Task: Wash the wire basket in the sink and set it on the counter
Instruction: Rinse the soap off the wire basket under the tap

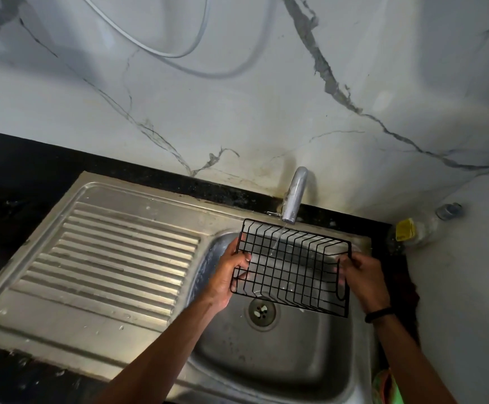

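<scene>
Step in hand: rinsing; this reads as the washing part of the task, with the setting-down not yet done
Wire basket (293, 265): black, held in the air over the sink bowl (269, 357), tilted with its open side toward the person, just under the tap (294, 195)
Water: a thin stream (277, 240) falls from the tap through the mesh near the basket's back rim
Left hand (228, 277): fingers curled round the wires of the basket's left end, gripping it
Right hand (361, 279): fingers pinch the right end wall; a dark band sits on the wrist
Drain (262, 312): below the basket's near edge, well apart from it
Next move, as I judge it: turn the basket so the stream reaches the unwetted wires, then carry it left over the ridged drainboard (115, 258) to the black counter (18, 182)
Care needed: wet wire may slip, so keep both grips firm
</scene>
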Available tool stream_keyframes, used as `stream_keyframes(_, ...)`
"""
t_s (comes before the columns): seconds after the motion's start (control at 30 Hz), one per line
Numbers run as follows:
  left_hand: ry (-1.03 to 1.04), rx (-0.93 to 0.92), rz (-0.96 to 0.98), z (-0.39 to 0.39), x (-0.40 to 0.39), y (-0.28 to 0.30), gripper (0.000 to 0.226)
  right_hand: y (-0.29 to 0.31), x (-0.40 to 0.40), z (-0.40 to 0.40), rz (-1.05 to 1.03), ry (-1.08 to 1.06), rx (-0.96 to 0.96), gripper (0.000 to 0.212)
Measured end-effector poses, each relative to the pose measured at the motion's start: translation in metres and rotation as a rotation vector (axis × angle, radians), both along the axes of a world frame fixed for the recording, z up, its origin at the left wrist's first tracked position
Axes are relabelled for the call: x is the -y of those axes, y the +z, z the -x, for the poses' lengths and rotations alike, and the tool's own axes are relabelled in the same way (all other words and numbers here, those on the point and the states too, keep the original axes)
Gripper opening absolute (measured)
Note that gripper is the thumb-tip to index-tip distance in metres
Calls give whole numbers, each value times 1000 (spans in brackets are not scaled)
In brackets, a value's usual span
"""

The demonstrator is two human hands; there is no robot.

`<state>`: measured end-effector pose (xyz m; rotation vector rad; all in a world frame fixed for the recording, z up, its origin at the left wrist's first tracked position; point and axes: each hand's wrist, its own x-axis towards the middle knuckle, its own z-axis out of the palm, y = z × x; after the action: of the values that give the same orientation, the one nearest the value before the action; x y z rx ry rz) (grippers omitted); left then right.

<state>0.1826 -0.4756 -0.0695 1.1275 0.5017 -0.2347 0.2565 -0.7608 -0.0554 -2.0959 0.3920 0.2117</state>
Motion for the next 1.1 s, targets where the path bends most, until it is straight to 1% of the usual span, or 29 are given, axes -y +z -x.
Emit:
stream_keyframes(0.07,20,-31,-49,-3,-7,3,53,-13,-5,-6,19,26,46,24)
stream_keyframes(0.1,38,-46,-82,-4,-11,4,56,-17,-8,-10,26,42,68,24)
stream_keyframes(0.2,23,-105,-128,-5,-25,6,84,-26,-23,-23,-18,83,114,21)
stream_keyframes(0.23,21,-106,-119,-4,-30,5,86,-19,-32,-25,-12,94,127,23)
stream_keyframes(0.3,17,-106,-110,0,-40,3,85,-9,-49,-30,-8,131,141,28)
stream_keyframes(0.33,10,-112,-109,2,-45,4,89,-7,-57,-34,-8,155,143,30)
stream_keyframes(0.4,-18,-126,-87,8,-55,4,101,-3,-72,-42,9,186,149,28)
stream_keyframes(0.47,-20,-148,-16,14,-63,3,101,-2,-85,-50,-1,182,140,25)
stream_keyframes(0.5,-18,-183,15,16,-68,1,99,-4,-90,-52,-10,183,132,25)
stream_keyframes(0.57,-45,-281,49,19,-78,-2,103,-7,-99,-55,-10,217,129,24)
stream_keyframes(0.63,-112,-381,26,22,-84,0,105,-8,-103,-57,-2,308,143,19)
stream_keyframes(0.67,-151,-411,-21,23,-84,0,100,-7,-106,-57,-2,355,147,17)
stream_keyframes(0.73,-211,-420,-152,25,-79,6,87,-4,-111,-56,2,439,155,18)
stream_keyframes(0.8,-311,-371,-323,24,-71,10,95,1,-115,-56,1,490,158,21)
stream_keyframes(0.87,-438,-274,-534,21,-64,10,99,4,-118,-57,-26,508,147,24)
stream_keyframes(0.93,-518,-222,-702,16,-66,-3,101,11,-118,-58,-60,514,139,15)
stream_keyframes(0.97,-542,-220,-769,14,-66,-4,107,16,-117,-58,-65,520,149,13)
stream_keyframes(1.03,-559,-200,-863,14,-65,9,115,19,-117,-62,-68,529,158,17)
stream_keyframes(1.1,-504,-141,-927,17,-61,19,110,26,-121,-60,-103,574,144,23)
